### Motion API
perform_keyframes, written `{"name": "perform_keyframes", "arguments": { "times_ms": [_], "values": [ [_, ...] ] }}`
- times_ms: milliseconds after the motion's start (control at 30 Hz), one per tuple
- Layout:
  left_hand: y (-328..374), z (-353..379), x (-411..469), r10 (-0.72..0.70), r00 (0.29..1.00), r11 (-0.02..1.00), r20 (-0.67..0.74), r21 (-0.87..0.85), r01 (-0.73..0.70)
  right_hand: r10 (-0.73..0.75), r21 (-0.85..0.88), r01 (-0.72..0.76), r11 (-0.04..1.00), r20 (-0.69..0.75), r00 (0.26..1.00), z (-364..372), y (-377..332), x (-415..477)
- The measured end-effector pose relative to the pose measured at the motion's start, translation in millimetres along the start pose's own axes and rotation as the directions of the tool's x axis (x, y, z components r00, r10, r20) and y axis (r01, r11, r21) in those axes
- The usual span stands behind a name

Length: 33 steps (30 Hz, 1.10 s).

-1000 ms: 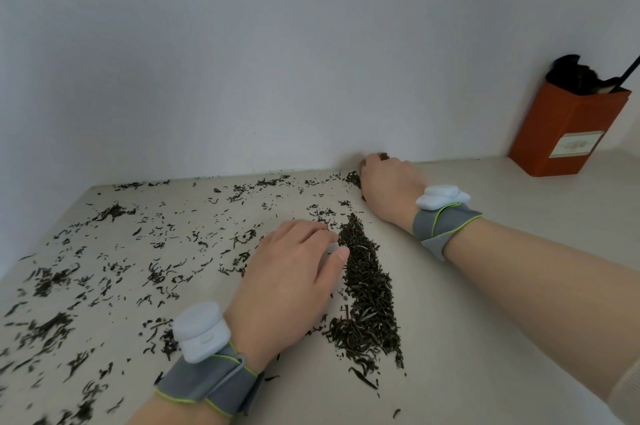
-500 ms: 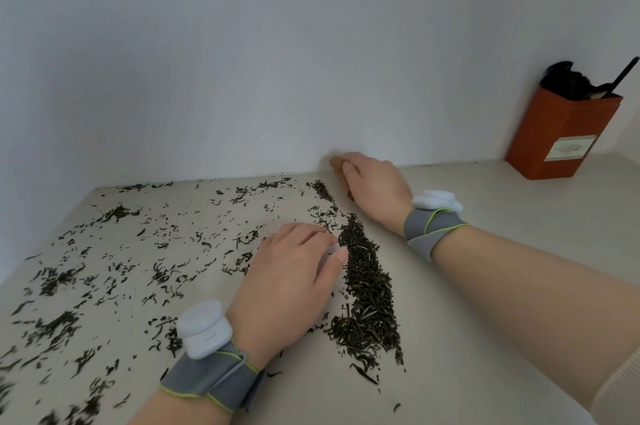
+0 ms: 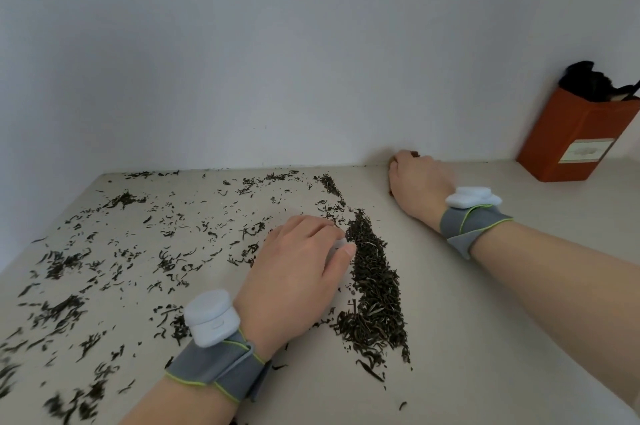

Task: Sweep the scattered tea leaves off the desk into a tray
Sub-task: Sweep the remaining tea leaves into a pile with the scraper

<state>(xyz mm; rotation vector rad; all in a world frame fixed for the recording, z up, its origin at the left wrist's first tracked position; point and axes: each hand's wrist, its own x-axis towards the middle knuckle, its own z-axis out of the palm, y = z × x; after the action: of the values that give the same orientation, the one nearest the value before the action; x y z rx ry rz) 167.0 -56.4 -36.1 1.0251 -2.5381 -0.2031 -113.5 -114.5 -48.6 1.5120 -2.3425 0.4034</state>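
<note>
Dark tea leaves (image 3: 138, 251) lie scattered over the left half of the beige desk (image 3: 485, 338). A dense ridge of tea leaves (image 3: 374, 286) runs front to back at the middle. My left hand (image 3: 298, 272) rests just left of the ridge, its fingers curled over a small white object (image 3: 341, 245) that is mostly hidden. My right hand (image 3: 415, 182) sits at the back against the wall, fingers curled round a small brown thing (image 3: 393, 161) that barely shows. No tray is in view.
An orange-brown box (image 3: 571, 144) with dark contents sticking out stands at the back right by the wall. The white wall (image 3: 311, 61) closes the desk's far edge. The desk's left edge runs diagonally at the far left.
My right hand slid left along the wall, pushing a few leaves leftward, then drew back to the right. My left hand and the ridge stayed where they were.
</note>
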Motion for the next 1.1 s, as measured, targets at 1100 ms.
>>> {"name": "perform_keyframes", "arguments": {
  "times_ms": [1100],
  "values": [
    [-2.5,-4.9,-0.1,-0.03,0.999,0.999,-0.011,-0.011,0.03,-0.244,0.516,0.135,0.846,0.149,0.958,-33.6,-68.7,-7.8]
  ]
}}
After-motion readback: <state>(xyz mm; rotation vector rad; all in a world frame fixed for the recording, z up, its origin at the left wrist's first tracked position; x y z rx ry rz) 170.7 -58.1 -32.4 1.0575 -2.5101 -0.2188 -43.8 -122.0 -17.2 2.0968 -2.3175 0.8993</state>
